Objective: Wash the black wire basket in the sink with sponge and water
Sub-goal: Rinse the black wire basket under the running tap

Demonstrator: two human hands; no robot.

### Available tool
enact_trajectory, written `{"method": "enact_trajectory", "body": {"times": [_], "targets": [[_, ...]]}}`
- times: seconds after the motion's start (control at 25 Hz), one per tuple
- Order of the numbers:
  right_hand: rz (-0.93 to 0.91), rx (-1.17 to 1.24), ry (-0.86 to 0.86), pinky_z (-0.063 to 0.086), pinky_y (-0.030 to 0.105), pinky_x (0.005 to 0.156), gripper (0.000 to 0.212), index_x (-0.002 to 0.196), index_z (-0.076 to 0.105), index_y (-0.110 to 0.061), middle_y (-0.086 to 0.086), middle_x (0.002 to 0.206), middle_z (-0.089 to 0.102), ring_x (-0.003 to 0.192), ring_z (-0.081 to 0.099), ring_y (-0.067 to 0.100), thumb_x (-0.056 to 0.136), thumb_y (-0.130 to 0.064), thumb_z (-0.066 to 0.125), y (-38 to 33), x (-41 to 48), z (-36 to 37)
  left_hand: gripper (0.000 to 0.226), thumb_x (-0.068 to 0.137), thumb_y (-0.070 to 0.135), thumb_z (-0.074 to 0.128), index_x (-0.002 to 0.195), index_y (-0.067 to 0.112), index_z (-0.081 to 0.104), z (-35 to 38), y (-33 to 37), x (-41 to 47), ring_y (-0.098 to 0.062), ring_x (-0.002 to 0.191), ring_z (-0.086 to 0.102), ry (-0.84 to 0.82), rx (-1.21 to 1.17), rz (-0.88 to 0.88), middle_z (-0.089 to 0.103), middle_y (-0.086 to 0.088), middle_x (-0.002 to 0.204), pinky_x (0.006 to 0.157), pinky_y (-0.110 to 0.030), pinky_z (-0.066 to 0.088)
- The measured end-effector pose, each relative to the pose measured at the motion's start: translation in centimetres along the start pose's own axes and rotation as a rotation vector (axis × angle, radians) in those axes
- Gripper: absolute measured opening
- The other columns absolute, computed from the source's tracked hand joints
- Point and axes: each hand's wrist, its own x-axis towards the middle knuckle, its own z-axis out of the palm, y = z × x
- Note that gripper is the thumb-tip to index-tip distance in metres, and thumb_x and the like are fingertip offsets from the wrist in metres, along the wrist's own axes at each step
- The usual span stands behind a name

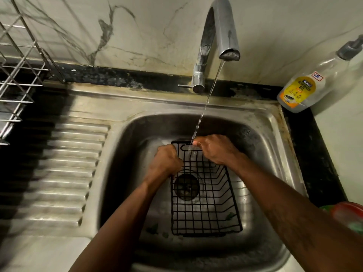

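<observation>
The black wire basket (pixel 204 205) lies in the steel sink (pixel 121 154), over the drain. My left hand (pixel 167 161) grips its left rim near the far end. My right hand (pixel 214 149) holds the far right edge by the handle loop, fingers curled on the wire. A thin stream of water (pixel 204 108) runs from the chrome tap (pixel 216 36) and lands on the far end of the basket by my right fingertips. No sponge shows in either hand.
A ribbed draining board (pixel 64 169) lies left of the basin, with a steel wire rack (pixel 17 75) above it. A clear dishwash gel bottle (pixel 306 85) stands at the back right corner. Something red and green (pixel 349 214) sits on the right counter edge.
</observation>
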Motion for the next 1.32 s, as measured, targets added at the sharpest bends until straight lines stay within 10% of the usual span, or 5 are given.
{"method": "enact_trajectory", "body": {"times": [0.32, 0.52, 0.8, 1.04, 1.32], "targets": [[-0.182, 0.155, -0.029, 0.054, 0.040, 0.076, 0.013, 0.105, 0.062, -0.029, 0.001, 0.098, 0.068, 0.088, 0.065, 0.025, 0.097, -0.025, 0.053, -6.1, 2.6, 1.4, 0.020, 0.093, 0.016, 0.059, 0.109, 0.008, 0.067, -0.5, 0.3, -0.3, -0.024, 0.098, 0.067, -0.075, 0.084, -0.075, 0.069, -0.007, 0.106, 0.073, -0.024, 0.047], [0.071, 0.061, -0.238, 0.047, 0.040, 0.084, 0.026, 0.109, 0.062, -0.032, 0.000, 0.110, 0.064, 0.099, 0.062, 0.022, 0.106, -0.043, 0.038, -0.4, 1.1, -1.0, 0.009, 0.091, 0.011, 0.059, 0.083, 0.013, 0.061, -2.3, -0.8, 0.2, -0.013, 0.074, 0.061, -0.042, 0.026, -0.179, 0.063, -0.004, 0.087, 0.056, -0.022, 0.047], [-0.107, 0.090, -0.101, 0.052, 0.044, 0.092, 0.029, 0.125, 0.062, -0.035, 0.003, 0.122, 0.067, 0.109, 0.064, 0.028, 0.101, -0.025, 0.049, -6.9, 2.7, 0.0, 0.007, 0.093, 0.014, 0.057, 0.086, 0.015, 0.058, -1.9, -0.3, -0.1, -0.018, 0.083, 0.059, -0.079, 0.079, -0.090, 0.064, -0.002, 0.093, 0.070, -0.024, 0.046], [0.179, -0.174, -0.279, 0.047, 0.041, 0.092, 0.032, 0.122, 0.064, -0.025, 0.006, 0.127, 0.063, 0.114, 0.061, 0.027, 0.107, -0.040, 0.041, -1.4, -0.2, -3.5, 0.019, 0.089, 0.004, 0.054, 0.073, 0.012, 0.060, -3.1, -1.0, 0.0, -0.008, 0.060, 0.056, -0.086, 0.071, -0.148, 0.062, -0.004, 0.075, 0.040, -0.014, 0.039], [-0.041, -0.067, 0.265, 0.056, 0.034, 0.082, 0.016, 0.096, 0.076, -0.018, 0.005, 0.088, 0.072, 0.085, 0.068, 0.024, 0.093, -0.015, 0.061, -5.5, -0.2, -0.3, 0.016, 0.092, 0.017, 0.060, 0.093, 0.004, 0.069, -3.0, -0.9, -0.1, -0.030, 0.083, 0.072, -0.070, 0.027, -0.174, 0.071, -0.013, 0.092, 0.059, -0.030, 0.052]]}}
